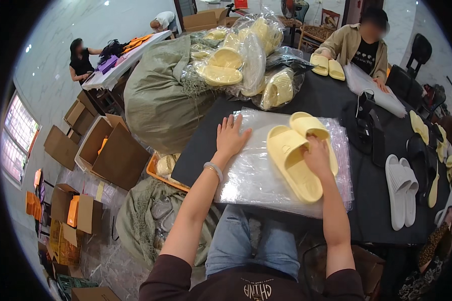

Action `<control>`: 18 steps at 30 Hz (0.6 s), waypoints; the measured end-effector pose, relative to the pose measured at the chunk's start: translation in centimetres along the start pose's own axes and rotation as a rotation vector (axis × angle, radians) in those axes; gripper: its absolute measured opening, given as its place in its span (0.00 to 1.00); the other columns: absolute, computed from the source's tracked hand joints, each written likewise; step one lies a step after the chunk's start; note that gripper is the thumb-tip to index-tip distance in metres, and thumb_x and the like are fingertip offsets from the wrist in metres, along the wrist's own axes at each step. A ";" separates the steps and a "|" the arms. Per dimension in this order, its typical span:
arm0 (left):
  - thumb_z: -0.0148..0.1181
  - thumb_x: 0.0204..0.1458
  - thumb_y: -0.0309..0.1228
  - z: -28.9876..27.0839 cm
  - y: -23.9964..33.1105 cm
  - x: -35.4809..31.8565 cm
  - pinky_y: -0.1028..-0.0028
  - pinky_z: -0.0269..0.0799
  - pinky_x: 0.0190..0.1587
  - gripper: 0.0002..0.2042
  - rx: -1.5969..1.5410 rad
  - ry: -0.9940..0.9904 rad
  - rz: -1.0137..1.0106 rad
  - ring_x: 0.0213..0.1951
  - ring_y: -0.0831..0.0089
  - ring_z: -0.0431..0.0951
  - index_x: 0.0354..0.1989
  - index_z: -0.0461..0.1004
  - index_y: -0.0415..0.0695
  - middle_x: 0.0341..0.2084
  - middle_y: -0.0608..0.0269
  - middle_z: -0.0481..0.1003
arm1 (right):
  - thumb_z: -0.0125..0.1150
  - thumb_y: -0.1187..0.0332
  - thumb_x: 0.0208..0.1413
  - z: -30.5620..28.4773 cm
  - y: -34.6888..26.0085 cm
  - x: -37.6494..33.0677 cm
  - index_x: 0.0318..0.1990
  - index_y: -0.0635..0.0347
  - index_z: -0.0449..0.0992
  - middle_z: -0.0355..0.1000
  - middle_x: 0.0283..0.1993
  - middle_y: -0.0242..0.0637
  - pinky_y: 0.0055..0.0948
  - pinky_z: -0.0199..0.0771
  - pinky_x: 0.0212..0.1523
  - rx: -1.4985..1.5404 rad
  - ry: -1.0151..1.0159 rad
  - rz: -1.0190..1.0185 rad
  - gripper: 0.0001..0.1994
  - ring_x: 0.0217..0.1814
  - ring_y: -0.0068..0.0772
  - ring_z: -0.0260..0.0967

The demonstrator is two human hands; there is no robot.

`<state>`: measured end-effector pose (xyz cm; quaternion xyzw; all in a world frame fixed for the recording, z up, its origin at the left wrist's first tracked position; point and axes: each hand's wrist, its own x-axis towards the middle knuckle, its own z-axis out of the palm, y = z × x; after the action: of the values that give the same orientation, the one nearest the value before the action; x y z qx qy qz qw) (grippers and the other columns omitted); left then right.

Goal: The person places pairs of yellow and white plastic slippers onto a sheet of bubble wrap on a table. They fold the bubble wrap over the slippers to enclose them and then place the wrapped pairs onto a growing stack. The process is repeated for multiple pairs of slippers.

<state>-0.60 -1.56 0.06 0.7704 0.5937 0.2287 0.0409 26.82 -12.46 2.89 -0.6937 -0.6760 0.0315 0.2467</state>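
Note:
A pair of pale yellow slide sandals (292, 163) lies over a stack of clear plastic bags (246, 170) on the black table in front of me. My right hand (317, 156) is closed on the slides where the two meet, its fingertips partly hidden between them. The slides' toes point away from me, the left one nearer. My left hand (232, 136) rests flat on the upper left part of the bag stack, fingers apart, holding nothing.
Bagged yellow slides (226, 65) are heaped beyond the table beside a large green sack (155, 95). At right lie grey slides (402, 190) and black sandals (369, 120). Across the table a person (356, 50) handles yellow slides (328, 67). Cardboard boxes (116, 155) stand at left.

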 end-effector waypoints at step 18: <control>0.46 0.53 0.56 0.0 0.2 0.0 0.56 0.42 0.66 0.34 -0.023 0.014 0.009 0.66 0.52 0.49 0.65 0.55 0.49 0.64 0.48 0.53 | 0.52 0.61 0.54 0.2 4.0 0.4 0.55 0.61 0.67 0.65 0.59 0.40 0.51 0.42 0.66 -0.082 0.160 0.217 0.22 0.66 0.40 0.54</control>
<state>-0.42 -1.63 0.13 0.7710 0.5877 0.2414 0.0445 30.45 -11.87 1.34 -0.7726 -0.5758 -0.0252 0.2663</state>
